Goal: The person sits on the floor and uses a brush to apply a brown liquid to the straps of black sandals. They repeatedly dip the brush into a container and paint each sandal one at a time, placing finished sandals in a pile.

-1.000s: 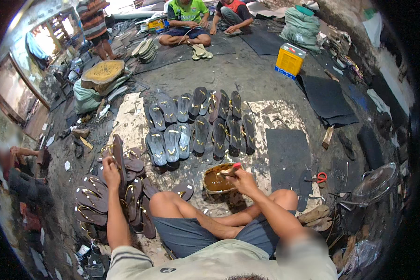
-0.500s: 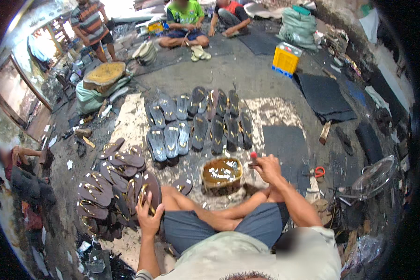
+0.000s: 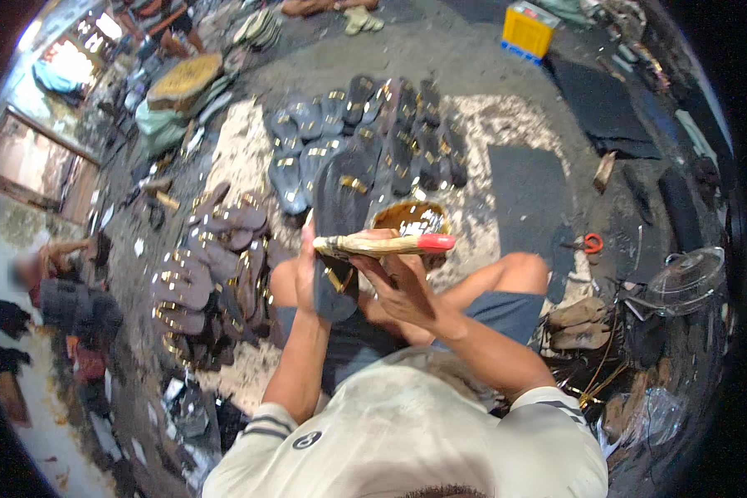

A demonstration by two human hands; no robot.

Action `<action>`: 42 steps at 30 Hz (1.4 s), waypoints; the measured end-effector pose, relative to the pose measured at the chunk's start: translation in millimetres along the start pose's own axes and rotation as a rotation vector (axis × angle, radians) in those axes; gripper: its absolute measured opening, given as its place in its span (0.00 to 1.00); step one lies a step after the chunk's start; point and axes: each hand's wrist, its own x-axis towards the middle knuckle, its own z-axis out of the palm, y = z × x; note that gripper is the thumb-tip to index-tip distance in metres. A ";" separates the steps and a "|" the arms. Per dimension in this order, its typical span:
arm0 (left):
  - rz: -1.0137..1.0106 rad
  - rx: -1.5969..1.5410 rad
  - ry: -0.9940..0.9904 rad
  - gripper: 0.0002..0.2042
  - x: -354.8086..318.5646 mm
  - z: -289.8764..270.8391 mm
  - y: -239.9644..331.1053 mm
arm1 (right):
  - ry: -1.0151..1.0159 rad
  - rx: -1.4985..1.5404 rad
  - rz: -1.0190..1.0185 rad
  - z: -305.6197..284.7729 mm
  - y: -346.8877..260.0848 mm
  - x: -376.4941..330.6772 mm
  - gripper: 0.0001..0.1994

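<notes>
My left hand [image 3: 306,286] holds a dark flip-flop sandal [image 3: 335,187] upright in front of my lap, its sole long and black with gold trim on the strap. My right hand [image 3: 402,290] grips a brush [image 3: 390,244] with a pale wooden handle and a red end. The brush lies level across the sandal, its bristle end by my left thumb; whether the bristles touch the sandal I cannot tell. Behind my right hand stands a tub [image 3: 449,227] of glossy brown liquid [image 3: 412,214], partly hidden.
Rows of dark sandals [image 3: 423,158] lie beyond the tub on a stained pale sheet [image 3: 510,124]. A heap of brown sandals [image 3: 183,282] is at my left. On the right are a dark mat [image 3: 527,195], red-handled scissors [image 3: 592,243], a fan [image 3: 685,282] and a yellow crate [image 3: 529,31].
My left hand has brought a sandal from the heap to the middle. My right hand has moved the brush left from beside the tub to the sandal. The view has tilted downward.
</notes>
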 end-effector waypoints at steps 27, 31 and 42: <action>0.091 -0.239 0.070 0.32 22.6 -1.6 -5.7 | -0.068 -0.006 0.140 -8.8 -24.8 -19.9 0.13; 0.038 -0.300 0.179 0.29 33.2 -5.5 -4.0 | -0.137 -0.045 -0.011 -15.1 -29.1 -34.9 0.14; -0.032 -0.053 0.127 0.28 44.6 -30.9 -26.2 | -0.183 -0.230 -0.149 -24.2 15.1 -9.1 0.15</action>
